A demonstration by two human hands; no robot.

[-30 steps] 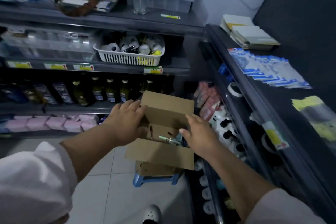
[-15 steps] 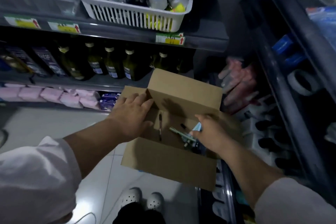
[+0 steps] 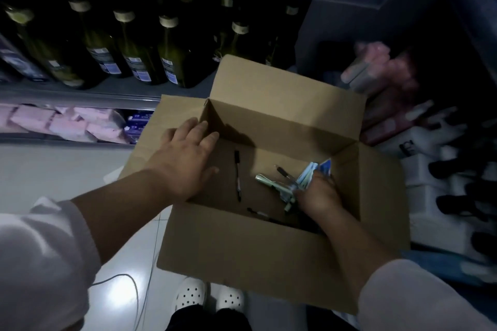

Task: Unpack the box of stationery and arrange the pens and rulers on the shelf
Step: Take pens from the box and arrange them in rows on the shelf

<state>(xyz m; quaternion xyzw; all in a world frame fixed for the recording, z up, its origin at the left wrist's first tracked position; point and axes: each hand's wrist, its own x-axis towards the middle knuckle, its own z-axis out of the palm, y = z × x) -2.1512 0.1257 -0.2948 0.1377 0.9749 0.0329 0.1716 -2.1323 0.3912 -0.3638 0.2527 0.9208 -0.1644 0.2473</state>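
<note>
2 hands: my left hand [image 3: 188, 161], fingers apart, steadies the box [image 3: 242, 263] at its left edge; my right hand [image 3: 318, 193] clamps the stationery bundle [image 3: 309, 177], which I should lift straight up.

Open brown cardboard box [image 3: 242, 250], flaps spread, slim black pen [image 3: 237, 174] flat on its floor, bluish packets [image 3: 313, 172] at right

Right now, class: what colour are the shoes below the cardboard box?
White: the perforated clog shoes show best in the head view.
</note>
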